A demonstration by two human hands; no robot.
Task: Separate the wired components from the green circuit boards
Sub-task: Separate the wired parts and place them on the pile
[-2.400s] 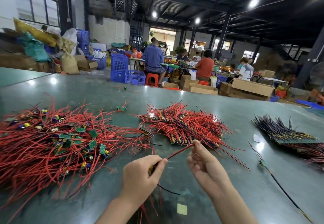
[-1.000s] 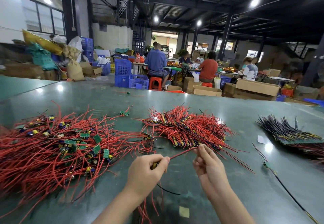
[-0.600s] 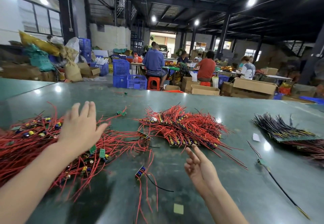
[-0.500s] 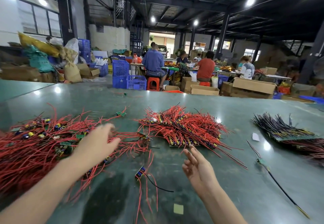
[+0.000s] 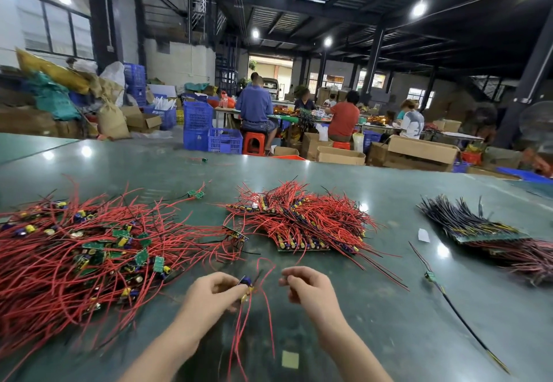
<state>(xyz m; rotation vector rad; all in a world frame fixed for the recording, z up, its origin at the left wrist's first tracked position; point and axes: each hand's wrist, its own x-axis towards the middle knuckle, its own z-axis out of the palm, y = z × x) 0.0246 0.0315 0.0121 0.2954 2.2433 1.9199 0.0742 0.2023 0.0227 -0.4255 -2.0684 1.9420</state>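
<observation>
- The left hand (image 5: 214, 293) sits at 6 o'clock, its fingers curled and pinching a small part (image 5: 247, 283) with a blue cylinder and yellow tip; the view is blurred there, so whether a board is on it cannot be told.
- Thin red wires (image 5: 270, 315) loop up from that part toward 12 o'clock and trail down in slack strands toward the near counter edge.
- The right hand (image 5: 309, 289) is just beside the left, at its 3 o'clock, fingers bent inward with the tips drawn together; whether they pinch a wire cannot be told.
- The counter (image 5: 389, 336) is smooth, dark green and glossy, with round lamp reflections on it.
- A loose pile (image 5: 77, 259) fills 9 o'clock: a tangle of springy red wires with small flat green boards (image 5: 140, 257) and yellow and blue cylinders scattered in it.
- A tidier heap (image 5: 302, 226) lies at 12 o'clock, well apart from the hands: red wires fan out from rows of yellow-tipped cylinders standing on flat green strips.
- At 2 o'clock a stack (image 5: 466, 223) of dark, straight wires fans from a flat green panel, with reddish wires below it.
- A single black wire (image 5: 460, 318) with a tiny green board at its far end lies at 3 o'clock.
- A small pale square (image 5: 290, 359) lies flat between the forearms, and a white paper scrap (image 5: 423, 235) lies near the dark stack.
</observation>
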